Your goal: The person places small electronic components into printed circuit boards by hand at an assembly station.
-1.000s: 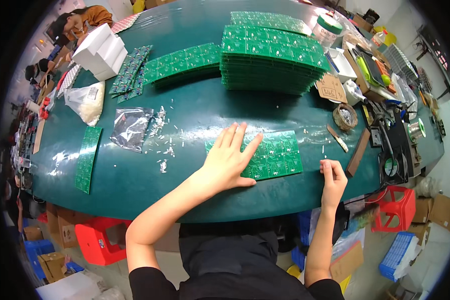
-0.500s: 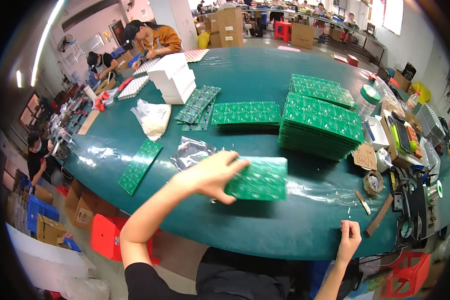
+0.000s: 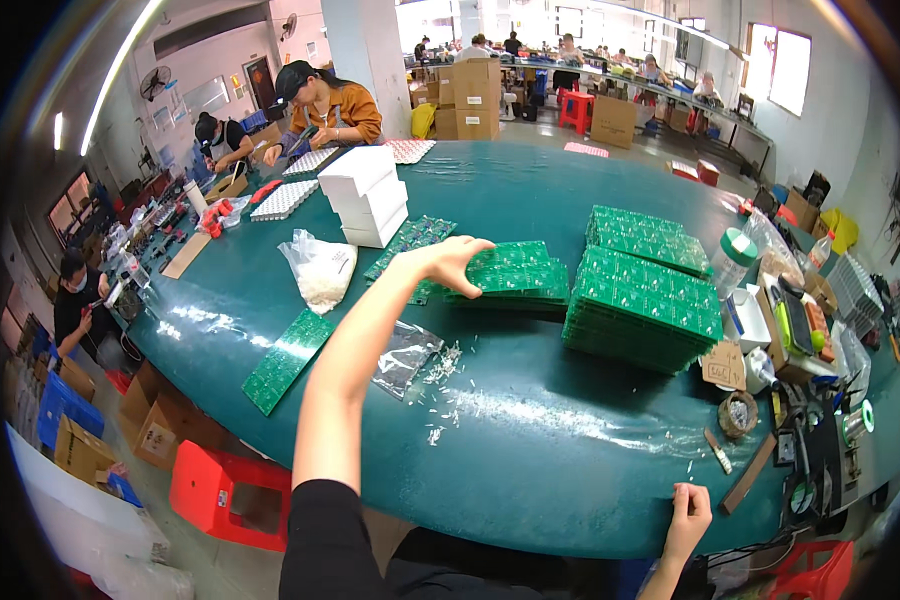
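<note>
With fingers and thumb spanning its left end, my left hand (image 3: pixel 454 266) grips a green circuit board panel (image 3: pixel 515 270) on the low middle stack. That panel sits slightly askew to the boards around it. My right hand (image 3: pixel 688 516) rests at the table's near edge, fingers curled in, with nothing seen in it. To the right of the middle stack stands a taller pile of green panels (image 3: pixel 645 300), another pile (image 3: pixel 645 238) behind it. Populated circuit boards (image 3: pixel 420 236) lie partly behind my left wrist. A single green panel (image 3: pixel 285 365) lies left of my forearm.
Small white pieces (image 3: pixel 448 368) are scattered beside a clear plastic bag (image 3: pixel 406 358). White boxes (image 3: pixel 365 195) and a bag of white parts (image 3: pixel 317 272) stand farther back. Tools, a knife (image 3: pixel 718 452), a solder spool (image 3: pixel 856 422) and a lidded jar (image 3: pixel 734 255) crowd the right side. Co-workers sit at the far left.
My left hand has carried the green panel away from me, from the table's middle onto the low stack. The white pieces show where it was. My right hand stays curled near the edge.
</note>
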Demonstrator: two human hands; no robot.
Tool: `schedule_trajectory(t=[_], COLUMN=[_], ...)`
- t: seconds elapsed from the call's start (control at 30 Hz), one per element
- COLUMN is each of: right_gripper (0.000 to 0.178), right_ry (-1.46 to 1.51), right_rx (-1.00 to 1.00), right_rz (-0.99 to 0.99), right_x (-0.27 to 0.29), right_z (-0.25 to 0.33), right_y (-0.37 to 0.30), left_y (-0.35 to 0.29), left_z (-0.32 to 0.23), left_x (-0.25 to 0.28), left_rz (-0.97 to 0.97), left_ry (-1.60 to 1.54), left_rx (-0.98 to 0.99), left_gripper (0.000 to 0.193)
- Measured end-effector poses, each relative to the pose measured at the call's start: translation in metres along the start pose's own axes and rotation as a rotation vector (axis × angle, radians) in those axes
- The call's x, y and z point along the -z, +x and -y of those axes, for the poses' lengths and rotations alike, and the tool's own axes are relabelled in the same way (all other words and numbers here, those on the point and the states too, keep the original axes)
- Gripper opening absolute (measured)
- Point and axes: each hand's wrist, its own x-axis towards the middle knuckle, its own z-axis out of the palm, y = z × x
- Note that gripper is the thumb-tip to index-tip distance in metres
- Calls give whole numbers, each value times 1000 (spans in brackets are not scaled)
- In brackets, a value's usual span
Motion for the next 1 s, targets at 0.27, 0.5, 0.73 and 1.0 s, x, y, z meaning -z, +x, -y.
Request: schedule_trajectory(t=[0.27, 0.5, 0.73, 1.0], right_gripper=[16, 16, 15, 16], right_ry=[33, 1, -21, -47], right_rx=[-60, -43, -49, -71], right_rz=[-9, 17, 10, 28], right_x=[1, 1, -1, 1], right_z=[0, 5, 6, 3], right_y=[3, 5, 3, 3], left_y=[54, 53, 1, -52], left_z=[0, 6, 85, 111], left_x=[-24, -28, -26, -69], left_rz=[116, 134, -446, -202], left_ry=[-74, -82, -87, 52], left_rx=[4, 6, 511, 977], left_gripper=[106, 105, 83, 103])
